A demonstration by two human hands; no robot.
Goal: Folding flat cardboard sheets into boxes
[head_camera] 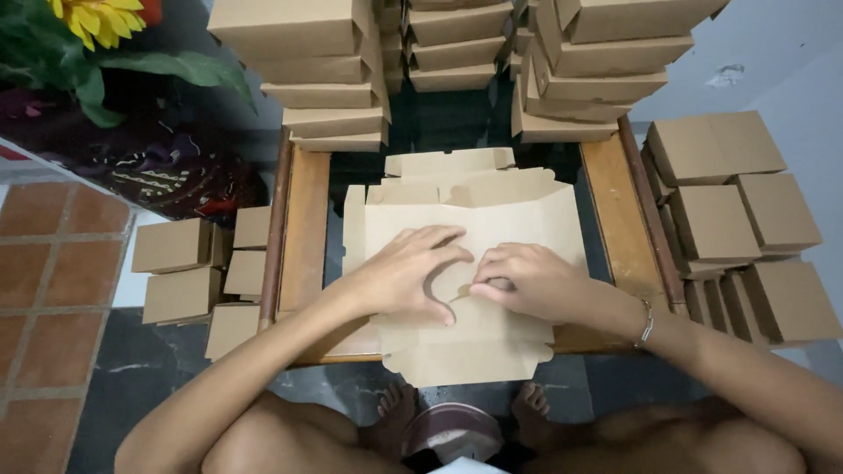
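A flat, unfolded brown cardboard box blank (465,219) lies on a small wooden table (303,228) with a dark glass middle. My left hand (404,272) presses flat on the blank's centre, fingers spread. My right hand (527,279) rests beside it, fingertips pinching a small tab near the middle of the blank. A thin bracelet (646,323) is on my right wrist. The two hands almost touch at the thumbs.
Tall stacks of folded cardboard boxes (334,79) stand at the table's far edge. More finished boxes (738,219) are piled on the right, and a few (180,268) on the left floor. A sunflower plant (97,26) is at top left. My knees and feet show below.
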